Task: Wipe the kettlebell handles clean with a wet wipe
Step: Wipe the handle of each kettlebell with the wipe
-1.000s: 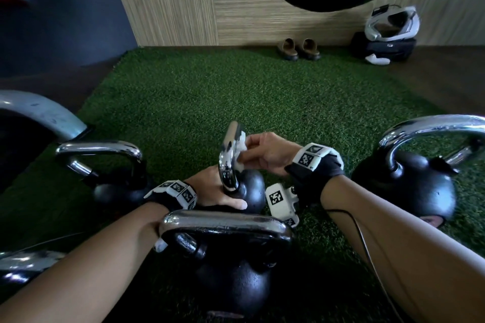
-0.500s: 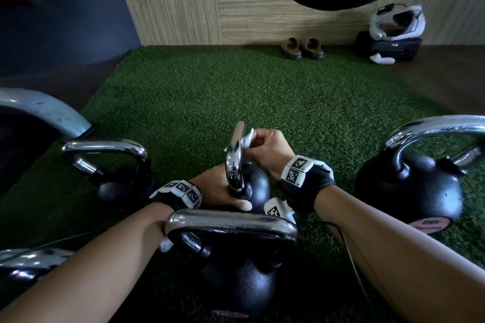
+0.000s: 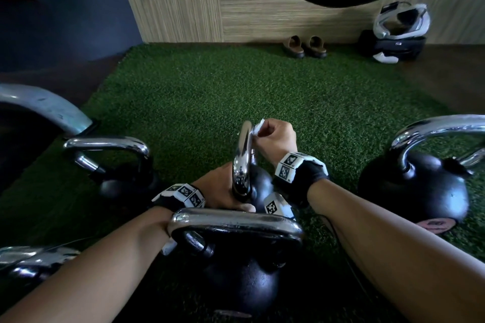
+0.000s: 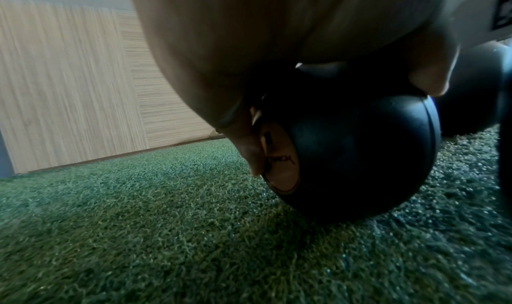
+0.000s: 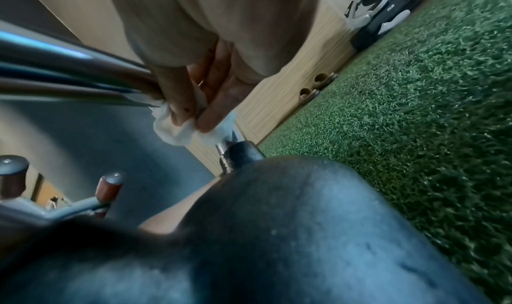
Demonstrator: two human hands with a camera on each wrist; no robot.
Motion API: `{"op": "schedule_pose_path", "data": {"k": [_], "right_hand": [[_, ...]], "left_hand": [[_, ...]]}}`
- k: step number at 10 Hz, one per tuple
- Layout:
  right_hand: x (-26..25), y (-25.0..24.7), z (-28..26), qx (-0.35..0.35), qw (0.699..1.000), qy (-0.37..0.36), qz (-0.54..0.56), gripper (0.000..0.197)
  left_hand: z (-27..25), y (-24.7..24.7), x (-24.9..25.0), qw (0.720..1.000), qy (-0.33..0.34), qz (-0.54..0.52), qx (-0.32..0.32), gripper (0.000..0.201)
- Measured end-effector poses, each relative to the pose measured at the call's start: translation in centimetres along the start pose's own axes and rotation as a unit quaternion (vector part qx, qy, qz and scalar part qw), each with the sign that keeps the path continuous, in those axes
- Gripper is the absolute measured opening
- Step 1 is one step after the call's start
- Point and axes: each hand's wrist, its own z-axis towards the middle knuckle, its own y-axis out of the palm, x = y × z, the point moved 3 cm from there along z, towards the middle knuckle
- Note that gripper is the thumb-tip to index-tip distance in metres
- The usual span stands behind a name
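So I'm mid-wipe on the small black cast-iron kettlebell (image 3: pixel 258 183) sitting on the green artificial turf (image 3: pixel 210 92), in the middle of the other kettlebells. My left hand (image 3: pixel 220 189) is wrapped over the ball to steady it. My right hand (image 3: pixel 273 136) pinches the crumpled white wet wipe (image 3: pixel 258 126) against the top of its curved chrome handle (image 3: pixel 242 160). I'd say the far end of the loop is the bit in progress. Next I'd drag the wipe down the near side, keeping the ball pinned so it can't roll.
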Motion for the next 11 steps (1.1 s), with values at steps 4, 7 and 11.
{"op": "schedule_pose_path", "data": {"k": [4, 7, 11], "right_hand": [[0.4, 0.3, 0.3, 0.019, 0.996, -0.026, -0.085, 0.014], [0.4, -0.4, -0.7, -0.105, 0.985, 0.057, -0.125, 0.021], [-3.6, -3.5, -3.7, -0.408, 0.872, 0.164, -0.213, 0.020]], "left_hand": [[-0.5, -0.2, 0.7, 0.998, 0.032, -0.050, 0.037, 0.053], [-0.5, 0.2, 1.1, 0.999, -0.029, -0.034, -0.011, 0.060], [3.0, -7.5, 1.2, 0.972, -0.106, 0.210, 0.027, 0.063]]}}
